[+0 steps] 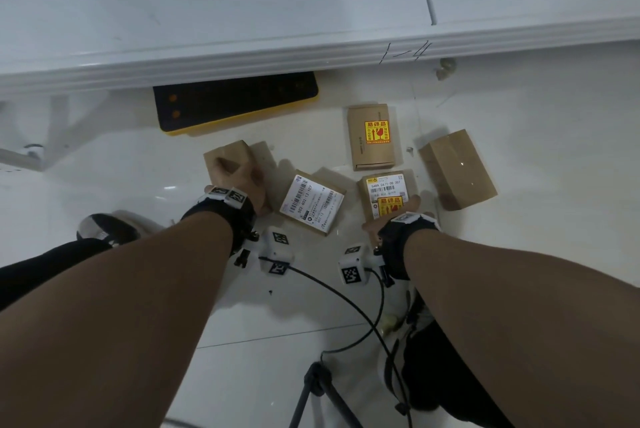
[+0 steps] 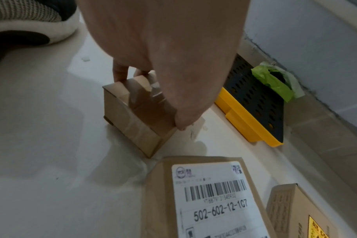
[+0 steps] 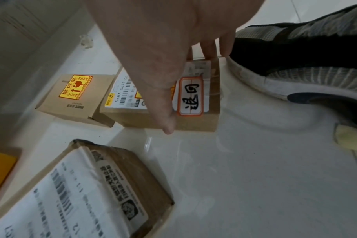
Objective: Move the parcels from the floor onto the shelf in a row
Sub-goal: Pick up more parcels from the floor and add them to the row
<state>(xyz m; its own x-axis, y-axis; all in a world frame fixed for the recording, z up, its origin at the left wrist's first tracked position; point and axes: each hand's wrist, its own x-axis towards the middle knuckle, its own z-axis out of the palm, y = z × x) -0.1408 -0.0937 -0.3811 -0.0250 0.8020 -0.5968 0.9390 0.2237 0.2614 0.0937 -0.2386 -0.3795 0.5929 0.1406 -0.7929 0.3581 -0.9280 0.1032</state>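
Note:
Five cardboard parcels lie on the white tiled floor below the white shelf [image 1: 242, 56]. My left hand [image 1: 237, 174] [image 2: 151, 99] grips a plain brown box [image 1: 239, 153] [image 2: 132, 119] from above, fingers on its far edge and thumb on the near edge. My right hand [image 1: 391, 214] [image 3: 190, 92] grips a box with a white label and yellow fragile sticker [image 1: 384, 188] [image 3: 196, 124] the same way. Both boxes rest on the floor. Between them lies a flat parcel with a barcode label [image 1: 311, 202] [image 2: 210, 201] [image 3: 81, 193].
A box with a fragile sticker [image 1: 372, 136] [image 3: 75, 98] and a plain taped box [image 1: 457, 169] lie further back on the right. A black and yellow perforated tray [image 1: 235, 101] [image 2: 255, 109] sits under the shelf edge. My shoes [image 1: 107, 230] [image 3: 296, 64], cables and a tripod [image 1: 318, 386] are near me.

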